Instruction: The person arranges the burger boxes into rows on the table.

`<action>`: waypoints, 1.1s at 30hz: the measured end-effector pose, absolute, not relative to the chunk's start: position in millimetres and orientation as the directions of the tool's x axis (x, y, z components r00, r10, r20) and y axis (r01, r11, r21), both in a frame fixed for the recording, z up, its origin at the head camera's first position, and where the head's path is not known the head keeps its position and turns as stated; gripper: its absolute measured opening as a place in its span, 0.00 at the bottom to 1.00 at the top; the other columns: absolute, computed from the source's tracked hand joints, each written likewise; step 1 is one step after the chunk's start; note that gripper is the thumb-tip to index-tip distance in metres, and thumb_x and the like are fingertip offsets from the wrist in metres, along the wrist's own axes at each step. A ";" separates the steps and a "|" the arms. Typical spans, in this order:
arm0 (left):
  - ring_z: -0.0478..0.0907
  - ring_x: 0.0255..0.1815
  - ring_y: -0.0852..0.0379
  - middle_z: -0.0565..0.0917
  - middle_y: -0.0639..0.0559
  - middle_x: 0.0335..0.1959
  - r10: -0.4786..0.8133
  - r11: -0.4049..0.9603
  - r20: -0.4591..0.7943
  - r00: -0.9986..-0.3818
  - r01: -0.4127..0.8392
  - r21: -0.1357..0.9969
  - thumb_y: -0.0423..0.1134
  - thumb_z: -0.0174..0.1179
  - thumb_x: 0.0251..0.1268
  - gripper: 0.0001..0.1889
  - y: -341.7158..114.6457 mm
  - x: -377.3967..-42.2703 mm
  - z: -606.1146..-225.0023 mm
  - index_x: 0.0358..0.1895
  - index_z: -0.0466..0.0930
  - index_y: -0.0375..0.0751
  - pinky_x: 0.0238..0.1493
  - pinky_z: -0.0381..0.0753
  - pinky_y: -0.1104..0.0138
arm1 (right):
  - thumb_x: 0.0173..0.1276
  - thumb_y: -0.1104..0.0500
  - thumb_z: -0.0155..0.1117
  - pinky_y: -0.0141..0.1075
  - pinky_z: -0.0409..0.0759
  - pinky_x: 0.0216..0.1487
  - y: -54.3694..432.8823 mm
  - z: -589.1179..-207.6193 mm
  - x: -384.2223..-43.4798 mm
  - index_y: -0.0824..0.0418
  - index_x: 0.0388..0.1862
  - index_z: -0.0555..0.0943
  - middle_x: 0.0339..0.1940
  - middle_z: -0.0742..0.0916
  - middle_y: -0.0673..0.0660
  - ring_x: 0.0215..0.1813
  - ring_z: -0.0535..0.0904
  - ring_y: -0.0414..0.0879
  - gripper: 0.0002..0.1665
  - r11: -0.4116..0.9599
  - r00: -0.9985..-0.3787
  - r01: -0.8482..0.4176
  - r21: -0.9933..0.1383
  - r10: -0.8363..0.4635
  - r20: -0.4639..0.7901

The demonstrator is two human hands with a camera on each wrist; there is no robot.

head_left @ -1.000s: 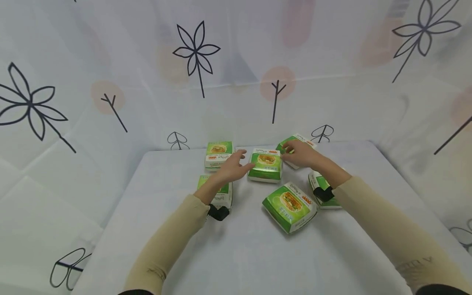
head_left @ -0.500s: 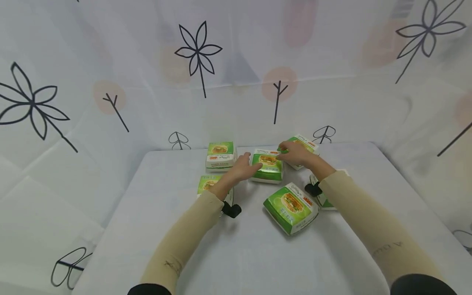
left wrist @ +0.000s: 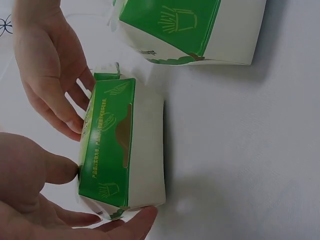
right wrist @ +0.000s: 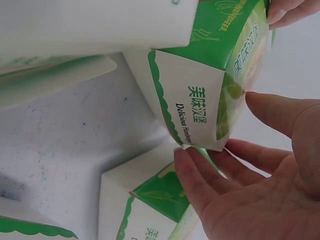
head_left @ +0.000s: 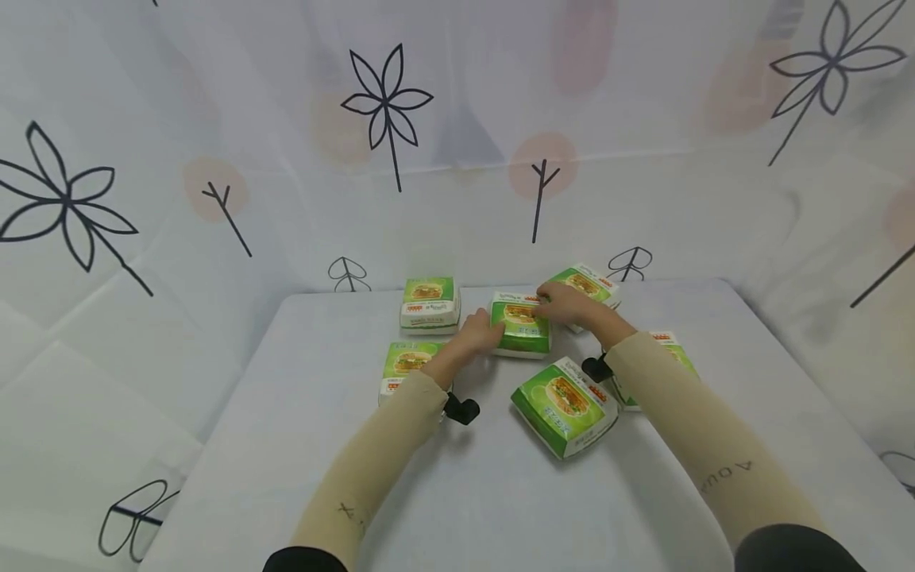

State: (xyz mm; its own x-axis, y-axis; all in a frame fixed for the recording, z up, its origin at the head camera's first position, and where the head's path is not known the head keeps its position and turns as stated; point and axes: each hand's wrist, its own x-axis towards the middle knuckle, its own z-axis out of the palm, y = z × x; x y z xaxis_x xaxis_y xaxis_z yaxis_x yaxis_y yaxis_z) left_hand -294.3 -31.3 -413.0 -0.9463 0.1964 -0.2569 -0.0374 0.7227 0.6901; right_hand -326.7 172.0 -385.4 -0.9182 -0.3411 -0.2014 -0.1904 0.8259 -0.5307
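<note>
A green-and-white burger box (head_left: 520,338) lies on the table between both hands. My left hand (head_left: 477,335) holds its left end; in the left wrist view the thumb is on the upper edge of the box (left wrist: 107,145) and the fingertips reach round its lower corner. From the opposite end my right hand (head_left: 568,305) holds the same box. In the right wrist view, the right thumb meets the printed top of the box (right wrist: 195,95) and the fingers curve behind its side, right beside the back right box (right wrist: 162,197).
Similar burger boxes surround it: back left (head_left: 430,307), front left (head_left: 409,361), back right (head_left: 589,280), a turned one (head_left: 565,405) in front, and one (head_left: 670,349) partly under the right sleeve. The white table (head_left: 500,508) meets a patterned cloth (head_left: 457,199) behind.
My left hand has moved right, from near the left boxes to the middle box's left end. My right hand has shifted left and closed on its right end.
</note>
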 end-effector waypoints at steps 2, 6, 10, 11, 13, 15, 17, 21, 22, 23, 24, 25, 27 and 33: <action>0.66 0.73 0.42 0.68 0.31 0.72 0.191 0.718 -0.256 -0.948 -0.043 0.694 0.45 0.45 0.83 0.30 -29.9 -293.5 -412.3 0.75 0.58 0.24 0.74 0.67 0.52 | 0.81 0.55 0.52 0.61 0.61 0.76 171.9 -385.5 -326.9 0.76 0.75 0.62 0.75 0.67 0.76 0.77 0.60 0.70 0.35 0.828 -0.917 -0.190 -0.528 -0.341 -0.205; 0.70 0.67 0.43 0.71 0.31 0.69 0.189 0.697 -0.263 -0.946 -0.059 0.714 0.44 0.45 0.83 0.28 -28.6 -293.0 -410.8 0.73 0.61 0.25 0.70 0.70 0.52 | 0.81 0.55 0.52 0.60 0.65 0.73 171.7 -383.7 -325.0 0.77 0.74 0.63 0.74 0.68 0.76 0.75 0.64 0.69 0.34 0.833 -0.916 -0.197 -0.518 -0.344 -0.205; 0.72 0.63 0.44 0.73 0.33 0.67 0.180 0.700 -0.268 -0.946 -0.068 0.711 0.43 0.45 0.83 0.27 -27.1 -295.7 -410.5 0.73 0.62 0.26 0.66 0.73 0.54 | 0.79 0.55 0.56 0.50 0.78 0.54 172.6 -383.1 -322.6 0.78 0.61 0.71 0.57 0.79 0.75 0.54 0.78 0.62 0.27 0.841 -0.923 -0.194 -0.505 -0.331 -0.198; 0.73 0.62 0.45 0.74 0.34 0.66 0.173 0.701 -0.267 -0.948 -0.072 0.710 0.43 0.44 0.83 0.26 -26.9 -296.8 -410.8 0.73 0.63 0.26 0.65 0.74 0.54 | 0.78 0.54 0.57 0.47 0.78 0.47 172.6 -382.8 -321.7 0.77 0.55 0.73 0.50 0.80 0.71 0.47 0.78 0.58 0.24 0.845 -0.926 -0.187 -0.502 -0.322 -0.198; 0.74 0.59 0.46 0.75 0.35 0.64 0.163 0.702 -0.258 -0.952 -0.072 0.709 0.43 0.44 0.83 0.26 -26.9 -299.2 -411.1 0.72 0.64 0.27 0.62 0.76 0.56 | 0.77 0.53 0.59 0.39 0.74 0.37 172.7 -382.9 -320.7 0.72 0.46 0.74 0.39 0.79 0.64 0.36 0.74 0.51 0.20 0.858 -0.933 -0.164 -0.486 -0.295 -0.207; 0.74 0.56 0.47 0.76 0.36 0.62 0.160 0.697 -0.251 -0.955 -0.071 0.713 0.42 0.44 0.83 0.25 -27.2 -301.5 -411.2 0.71 0.65 0.27 0.58 0.77 0.58 | 0.77 0.51 0.61 0.35 0.70 0.32 172.5 -383.1 -319.8 0.68 0.41 0.74 0.33 0.77 0.59 0.32 0.71 0.47 0.19 0.869 -0.937 -0.139 -0.474 -0.270 -0.220; 0.74 0.54 0.48 0.76 0.37 0.62 0.158 0.693 -0.248 -0.956 -0.071 0.718 0.43 0.44 0.83 0.25 -27.6 -303.2 -410.9 0.72 0.65 0.27 0.57 0.77 0.59 | 0.76 0.50 0.61 0.34 0.70 0.31 172.4 -382.7 -318.6 0.68 0.41 0.75 0.33 0.78 0.57 0.32 0.71 0.47 0.20 0.876 -0.940 -0.140 -0.462 -0.265 -0.217; 0.75 0.52 0.49 0.76 0.36 0.62 0.141 0.701 -0.284 -0.948 -0.107 0.705 0.45 0.44 0.84 0.27 -29.6 -303.2 -408.5 0.73 0.64 0.28 0.54 0.79 0.59 | 0.76 0.50 0.62 0.35 0.69 0.31 171.7 -380.1 -317.0 0.67 0.36 0.74 0.28 0.76 0.56 0.30 0.70 0.47 0.20 0.883 -0.940 -0.170 -0.437 -0.279 -0.198; 0.76 0.51 0.48 0.75 0.36 0.63 0.133 0.706 -0.293 -0.947 -0.117 0.698 0.46 0.44 0.84 0.27 -30.4 -302.5 -408.0 0.72 0.64 0.28 0.53 0.80 0.59 | 0.76 0.50 0.62 0.35 0.69 0.32 171.1 -379.3 -316.9 0.66 0.35 0.74 0.28 0.76 0.56 0.30 0.70 0.47 0.20 0.884 -0.939 -0.182 -0.431 -0.287 -0.190; 0.77 0.52 0.47 0.74 0.35 0.64 0.123 0.708 -0.304 -0.945 -0.131 0.694 0.47 0.44 0.84 0.28 -31.0 -301.6 -407.5 0.72 0.63 0.27 0.52 0.81 0.59 | 0.76 0.50 0.62 0.37 0.69 0.33 170.5 -378.4 -316.8 0.66 0.35 0.73 0.29 0.76 0.56 0.31 0.70 0.47 0.19 0.882 -0.939 -0.189 -0.432 -0.291 -0.183; 0.78 0.52 0.46 0.73 0.34 0.66 0.115 0.708 -0.313 -0.943 -0.143 0.692 0.48 0.44 0.83 0.29 -31.5 -300.8 -407.0 0.73 0.62 0.27 0.52 0.82 0.58 | 0.76 0.51 0.61 0.39 0.70 0.35 170.4 -377.9 -317.1 0.67 0.36 0.74 0.30 0.77 0.58 0.32 0.71 0.49 0.19 0.879 -0.938 -0.199 -0.433 -0.299 -0.175; 0.78 0.53 0.45 0.71 0.32 0.68 0.108 0.707 -0.322 -0.941 -0.155 0.690 0.49 0.44 0.83 0.30 -31.8 -299.8 -406.5 0.73 0.61 0.27 0.51 0.83 0.58 | 0.76 0.51 0.61 0.41 0.73 0.37 170.2 -377.2 -317.2 0.69 0.38 0.75 0.33 0.79 0.61 0.35 0.73 0.51 0.20 0.874 -0.936 -0.216 -0.435 -0.313 -0.164; 0.78 0.54 0.43 0.67 0.30 0.71 0.105 0.708 -0.338 -0.935 -0.168 0.686 0.51 0.44 0.83 0.32 -31.8 -298.0 -406.1 0.74 0.59 0.26 0.51 0.85 0.58 | 0.78 0.51 0.58 0.48 0.76 0.45 170.2 -377.0 -318.2 0.73 0.48 0.75 0.44 0.81 0.68 0.44 0.76 0.57 0.22 0.862 -0.929 -0.233 -0.451 -0.335 -0.161; 0.83 0.45 0.42 0.70 0.30 0.67 0.144 0.670 -0.408 -0.901 -0.215 0.710 0.50 0.42 0.84 0.34 -31.4 -297.2 -408.4 0.78 0.50 0.27 0.52 0.84 0.58 | 0.81 0.53 0.52 0.52 0.77 0.53 167.0 -381.3 -324.1 0.76 0.55 0.73 0.50 0.81 0.71 0.51 0.78 0.61 0.23 0.847 -0.902 -0.276 -0.455 -0.392 -0.183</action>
